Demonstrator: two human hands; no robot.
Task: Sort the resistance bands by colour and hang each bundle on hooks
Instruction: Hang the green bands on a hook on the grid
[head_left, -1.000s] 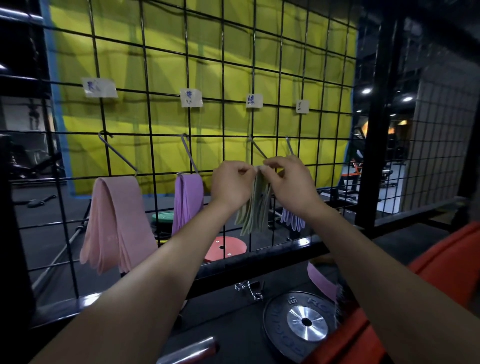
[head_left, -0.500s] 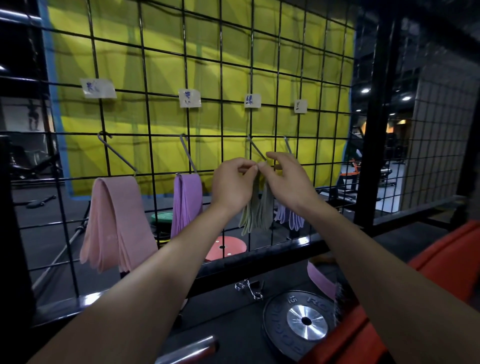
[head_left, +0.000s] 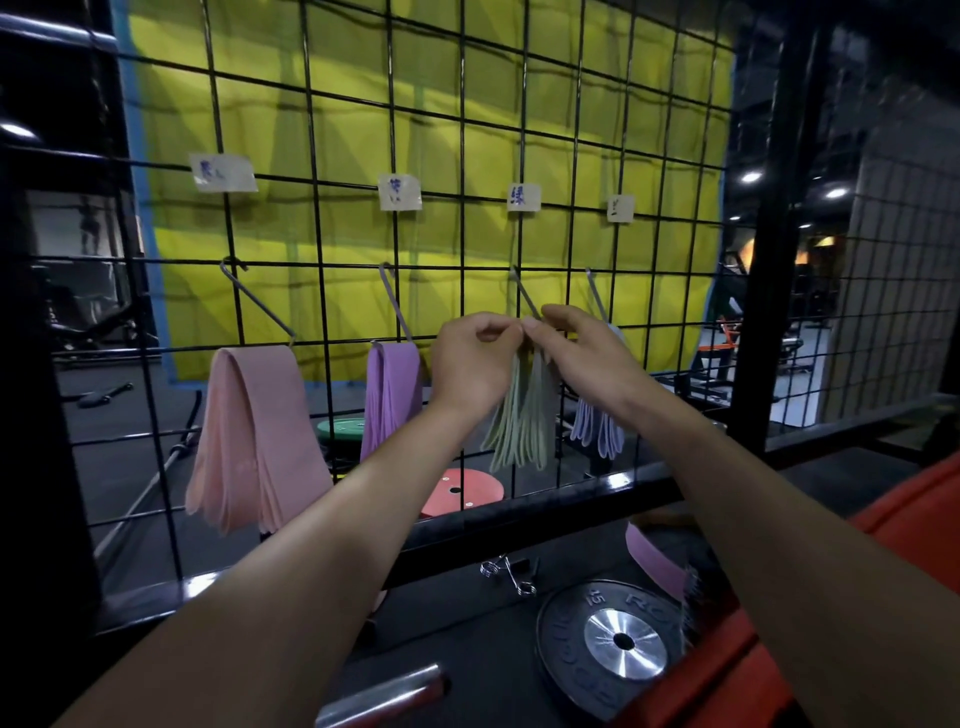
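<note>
Now, at the grid, seen from beside the person:

Grid: a black wire grid (head_left: 462, 228) stands upright, with four hooks in a row and a paper label above each one.
Left hand: the left hand (head_left: 470, 364) is raised to the third hook (head_left: 524, 296); its fingers are curled and pinch the top of the green bands (head_left: 522, 415).
Right hand: the right hand (head_left: 582, 353) meets the left one at the same place; thumb and forefinger are pressed together on the top of the green bands.
Green bands: the bundle hangs down from both hands, just under the third hook. If it already sits on the hook, I cannot tell.
Pink bands: a wide pink bundle (head_left: 254, 436) hangs on the first hook, near the grid's left edge.
Purple bands: a purple bundle (head_left: 389, 395) hangs on the second hook, just beside the left hand.
Pale bands: a small pale bundle (head_left: 597, 431) hangs under the fourth hook, partly hidden by the right arm.
Below: a dark plate (head_left: 608, 644) lies near the bottom right, with one pink band (head_left: 654, 561) just beside it.
</note>
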